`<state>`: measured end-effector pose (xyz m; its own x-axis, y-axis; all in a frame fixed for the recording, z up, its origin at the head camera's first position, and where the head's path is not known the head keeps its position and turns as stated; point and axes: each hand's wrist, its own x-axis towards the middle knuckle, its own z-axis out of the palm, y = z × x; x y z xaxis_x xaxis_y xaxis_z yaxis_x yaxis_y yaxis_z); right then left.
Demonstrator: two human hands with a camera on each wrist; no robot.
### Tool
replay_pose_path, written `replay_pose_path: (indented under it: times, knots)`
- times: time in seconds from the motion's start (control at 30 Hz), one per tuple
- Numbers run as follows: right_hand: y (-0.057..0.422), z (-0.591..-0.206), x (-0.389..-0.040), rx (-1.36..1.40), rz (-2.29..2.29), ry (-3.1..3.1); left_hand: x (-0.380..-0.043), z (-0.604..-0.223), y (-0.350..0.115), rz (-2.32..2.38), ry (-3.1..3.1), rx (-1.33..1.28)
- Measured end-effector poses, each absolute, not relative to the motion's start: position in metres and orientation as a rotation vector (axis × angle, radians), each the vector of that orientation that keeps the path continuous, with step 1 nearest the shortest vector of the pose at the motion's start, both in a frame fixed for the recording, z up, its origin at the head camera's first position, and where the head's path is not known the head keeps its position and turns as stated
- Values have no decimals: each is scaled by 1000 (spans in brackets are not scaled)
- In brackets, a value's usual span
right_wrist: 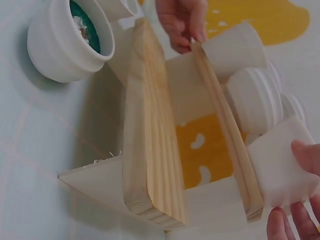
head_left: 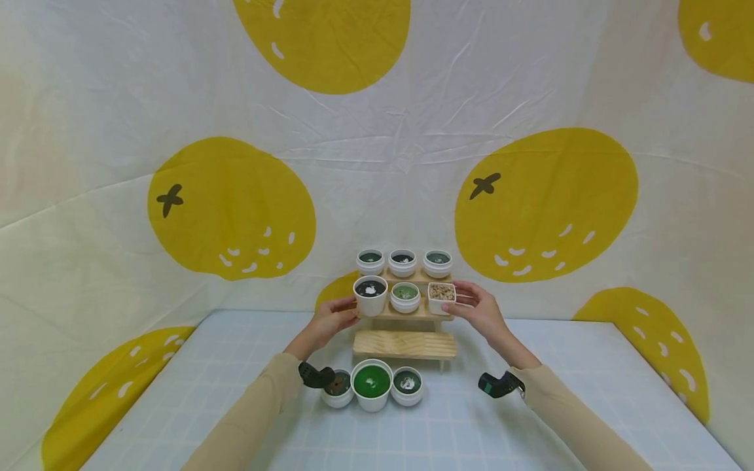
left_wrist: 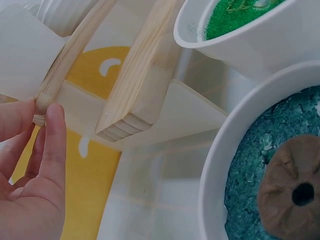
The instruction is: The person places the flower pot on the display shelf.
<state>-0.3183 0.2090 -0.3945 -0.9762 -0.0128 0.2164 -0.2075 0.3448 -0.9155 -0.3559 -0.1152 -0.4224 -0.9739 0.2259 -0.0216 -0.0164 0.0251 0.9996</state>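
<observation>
A wooden three-step stand carries small white pots. My left hand point(head_left: 330, 320) pinches the left end of its middle shelf point(left_wrist: 55, 70) between thumb and fingers. Just above those fingertips stands a tapered round pot point(head_left: 371, 305) with dark filling. At the shelf's other end, my right hand point(head_left: 484, 316) holds a square white pot point(right_wrist: 282, 167) of tan granules, thumb on one side and fingers on the other. This pot sits at or just over the shelf; I cannot tell whether it touches. Between them is a round pot point(head_left: 405, 303) with light green filling.
Three round pots, one of them the left pot point(head_left: 370, 267), line the top shelf point(head_left: 406, 277). The lowest step point(head_left: 404, 343) is bare wood. In front, a green-filled pot point(head_left: 372, 400) stands between two lower pots on the pale checked table point(head_left: 471, 438). A fruit-patterned cloth point(head_left: 377, 196) hangs behind.
</observation>
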Motion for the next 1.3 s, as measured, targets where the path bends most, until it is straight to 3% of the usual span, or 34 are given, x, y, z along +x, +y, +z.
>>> replay_pose_path:
  times: [0.63,1.3]
  knots:
    - [204,-397,-320,160,1694,-2394,-358,-424,-117,2067,2121,240]
    - [197,-410,-289,64,1623,-2259,-357,-427,-117,2076,2127,245]
